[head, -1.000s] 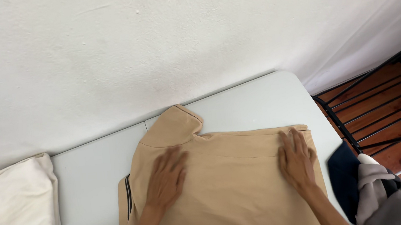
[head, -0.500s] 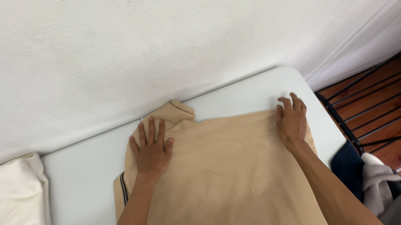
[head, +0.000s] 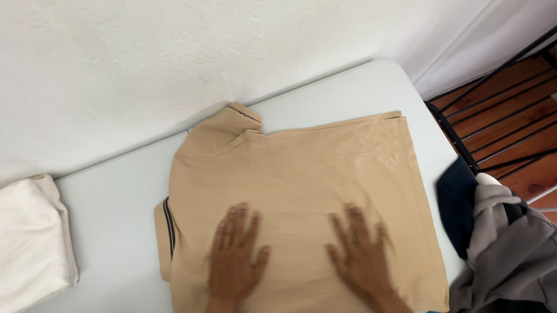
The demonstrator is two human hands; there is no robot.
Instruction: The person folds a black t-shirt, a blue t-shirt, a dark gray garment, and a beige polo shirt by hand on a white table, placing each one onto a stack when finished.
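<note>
Both your hands have slid back from the far edge of the tan shirt (head: 296, 196) toward its near half. Your left hand (head: 234, 258) lies flat on the cloth, fingers spread wide, holding nothing. Your right hand (head: 361, 255) also presses flat with fingers open, though it looks blurred. That shirt lies folded on the pale table (head: 114, 236). Left of the shirt sits a folded cream cloth (head: 9, 247); right of it, grey clothing (head: 530, 254) hangs over the table's edge.
</note>
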